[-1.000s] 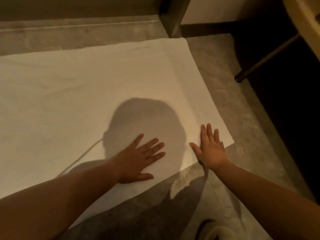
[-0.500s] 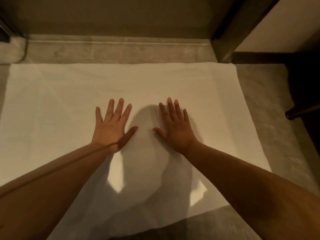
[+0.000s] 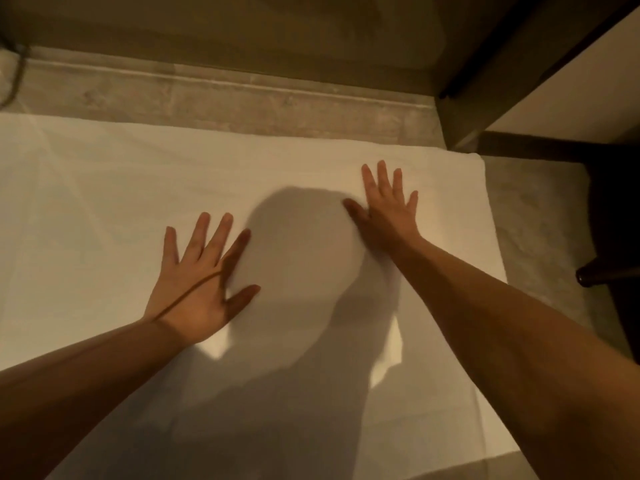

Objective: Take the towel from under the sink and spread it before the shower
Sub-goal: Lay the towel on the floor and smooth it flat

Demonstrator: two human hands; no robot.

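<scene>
Head view: looking down on a white towel (image 3: 104,209) lying flat on the floor (image 3: 533,220); it fills most of the frame.
Towel place: far edge runs along the stone shower curb (image 3: 242,95) in the upper frame, touching or just short of it, can't tell. Far right corner sits near the dark door frame (image 3: 491,64).
Left hand (image 3: 197,282): palm down on the towel, centre-left. Grip apart, fingers straight and fanned, holds nothing.
Right hand (image 3: 388,216): palm down, right of centre, nearer the far edge. Grip apart, straight fingers pressing the cloth.
Shadow: head shadow (image 3: 304,251) falls between the hands.
Other: dark rod end (image 3: 588,277) at the right edge, off the towel. Dark cord or hose (image 3: 17,74) at upper left, unclear which.
Done: towel looks fetched, unfolded and laid before the shower.
Left: probably just smoothing faint creases on the left half, then lifting the hands. Near edge mostly out of frame, flatness unknown.
Stage: near the end, my call.
</scene>
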